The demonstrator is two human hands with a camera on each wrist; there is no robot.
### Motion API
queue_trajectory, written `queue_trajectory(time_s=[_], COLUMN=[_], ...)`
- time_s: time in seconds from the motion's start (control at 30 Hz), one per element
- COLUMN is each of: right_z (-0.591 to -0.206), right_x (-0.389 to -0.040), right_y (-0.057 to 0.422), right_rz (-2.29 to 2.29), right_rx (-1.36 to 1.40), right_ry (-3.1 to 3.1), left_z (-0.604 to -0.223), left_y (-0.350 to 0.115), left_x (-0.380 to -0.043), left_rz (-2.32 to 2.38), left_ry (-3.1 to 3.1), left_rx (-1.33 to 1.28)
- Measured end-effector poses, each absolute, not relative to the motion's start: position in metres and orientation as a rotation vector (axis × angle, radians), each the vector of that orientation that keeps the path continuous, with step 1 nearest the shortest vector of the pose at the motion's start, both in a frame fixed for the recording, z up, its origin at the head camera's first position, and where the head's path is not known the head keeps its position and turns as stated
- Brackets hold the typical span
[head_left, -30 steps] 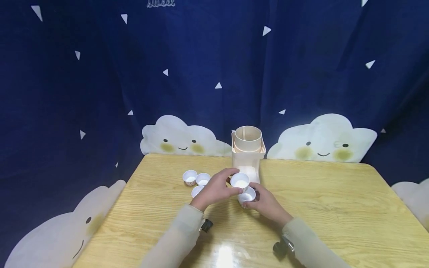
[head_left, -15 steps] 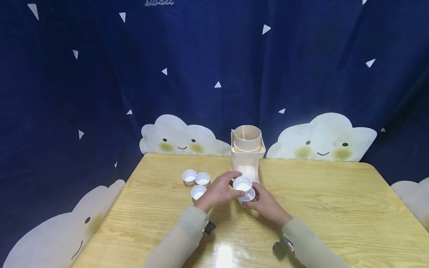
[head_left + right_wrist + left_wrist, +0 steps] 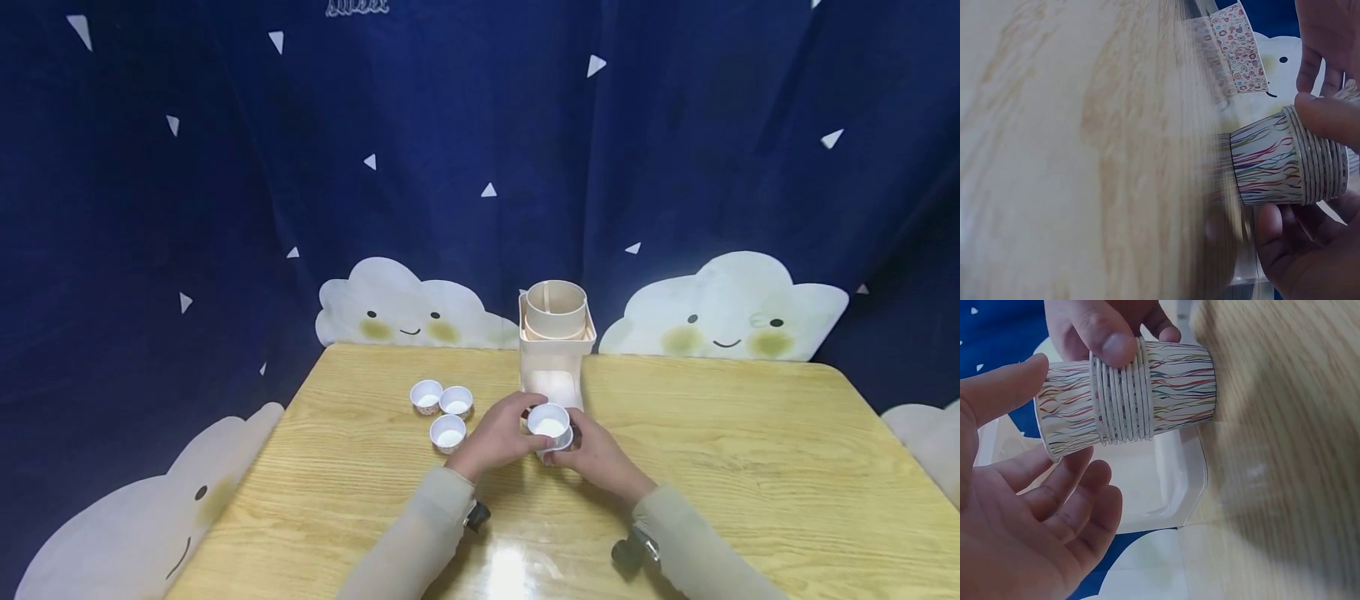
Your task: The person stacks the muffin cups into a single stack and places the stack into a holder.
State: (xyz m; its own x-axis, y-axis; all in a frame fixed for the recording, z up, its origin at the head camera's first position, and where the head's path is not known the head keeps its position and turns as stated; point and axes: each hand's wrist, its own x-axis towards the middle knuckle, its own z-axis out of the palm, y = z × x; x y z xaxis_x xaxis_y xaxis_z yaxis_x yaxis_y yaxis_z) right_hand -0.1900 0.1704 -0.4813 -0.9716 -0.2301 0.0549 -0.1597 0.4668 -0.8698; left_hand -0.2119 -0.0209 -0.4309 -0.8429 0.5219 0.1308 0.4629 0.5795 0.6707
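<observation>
My left hand (image 3: 498, 435) pinches a single paper cup (image 3: 1067, 411) with coloured wavy lines between thumb and fingers. That cup's lower part sits inside the top of a stack of matching paper cups (image 3: 1266, 164), whose several rims lie close together. My right hand (image 3: 602, 460) grips the stack near its rims, thumb on one side and fingers on the other. In the head view the held cup (image 3: 548, 420) shows its white inside and covers most of the stack beneath. The stack's base is close to the table top in both wrist views.
Right behind the hands stands a beige holder (image 3: 551, 358) with a round open tube (image 3: 556, 310) on top. Left of my left hand are three small patterned paper cups, a near one (image 3: 447, 435) and two behind, one (image 3: 426, 398) touching another (image 3: 456, 402).
My left hand has moved right and toward me, lowering its cup from above the stack into the stack's mouth. The right hand and the stack have hardly moved.
</observation>
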Motion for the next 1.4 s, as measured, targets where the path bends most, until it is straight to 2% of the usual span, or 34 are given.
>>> queue_trajectory(time_s=[0.8, 1.4], right_z=[-0.484, -0.483], right_x=[-0.191, -0.192], right_y=[0.17, 0.17], right_rz=[-1.519, -1.467], right_rx=[-0.334, -0.312], right_ry=[2.67, 2.709], left_z=[-0.432, -0.43], left_y=[-0.021, -0.037], left_x=[-0.207, -0.207], left_rz=[1.059, 1.133], left_ry=[2.751, 2.703], left_rx=[0.867, 0.747])
